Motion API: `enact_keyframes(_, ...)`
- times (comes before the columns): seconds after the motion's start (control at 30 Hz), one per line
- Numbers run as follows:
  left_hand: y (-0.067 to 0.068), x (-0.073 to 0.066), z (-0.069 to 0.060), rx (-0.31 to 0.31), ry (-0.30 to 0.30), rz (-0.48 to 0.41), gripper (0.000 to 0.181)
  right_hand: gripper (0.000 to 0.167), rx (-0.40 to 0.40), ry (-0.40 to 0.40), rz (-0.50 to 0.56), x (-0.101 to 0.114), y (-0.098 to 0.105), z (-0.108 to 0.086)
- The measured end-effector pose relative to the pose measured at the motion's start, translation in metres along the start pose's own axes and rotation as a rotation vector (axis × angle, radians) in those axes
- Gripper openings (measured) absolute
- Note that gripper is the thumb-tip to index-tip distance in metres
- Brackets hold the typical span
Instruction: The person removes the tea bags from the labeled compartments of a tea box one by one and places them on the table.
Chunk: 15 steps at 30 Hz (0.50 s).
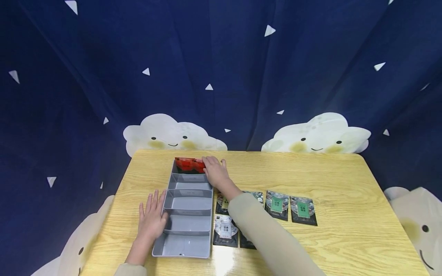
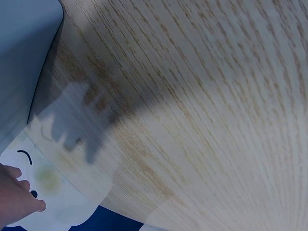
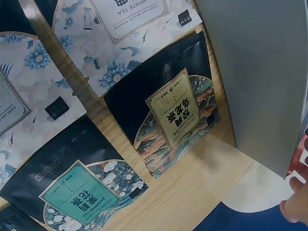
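Note:
A grey divided box [image 1: 187,246] stands on the table, its row of compartments running away from me. Red tea packets [image 1: 188,165] stand in the farthest compartment. My right hand [image 1: 217,174] reaches over that compartment's right corner, its fingers at the right-hand red packet; the right wrist view shows a sliver of red beside the fingers. The thumb is hidden. Along the box's left side, my left hand [image 1: 152,217] lies with spread, straight fingers, its thumb against the wall. Only some of its fingers [image 2: 24,195] show in the left wrist view.
Right of the box lie a white tea packet [image 1: 225,231], an oolong tea packet [image 3: 175,108] and a jasmine tea packet [image 3: 79,192]. Two green-labelled packets [image 1: 276,206] lie farther right. My right forearm covers part of the group. A dark blue curtain [image 1: 241,76] hangs behind the table.

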<state>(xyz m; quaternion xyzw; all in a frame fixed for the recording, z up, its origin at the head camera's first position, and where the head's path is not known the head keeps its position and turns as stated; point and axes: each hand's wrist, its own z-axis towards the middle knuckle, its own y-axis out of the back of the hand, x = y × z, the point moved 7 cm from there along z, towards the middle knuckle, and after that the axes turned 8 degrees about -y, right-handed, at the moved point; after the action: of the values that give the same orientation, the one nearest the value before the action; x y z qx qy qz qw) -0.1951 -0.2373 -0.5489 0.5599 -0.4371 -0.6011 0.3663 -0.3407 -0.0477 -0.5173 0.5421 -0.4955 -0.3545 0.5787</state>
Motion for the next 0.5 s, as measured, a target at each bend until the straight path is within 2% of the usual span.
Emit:
enact_keyframes(0.23,-0.0012,0.0015,0.0003,0.014,0.002,0.011,0.066,0.04,-0.058,0.021,-0.048,0.0038,0.0008,-0.0008)
enact_keyframes(0.5,-0.0025,0.0019,0.0012,0.016,0.0,0.016,0.067,0.025,-0.205,0.065,-0.067,0.0091,0.0056,-0.0043)
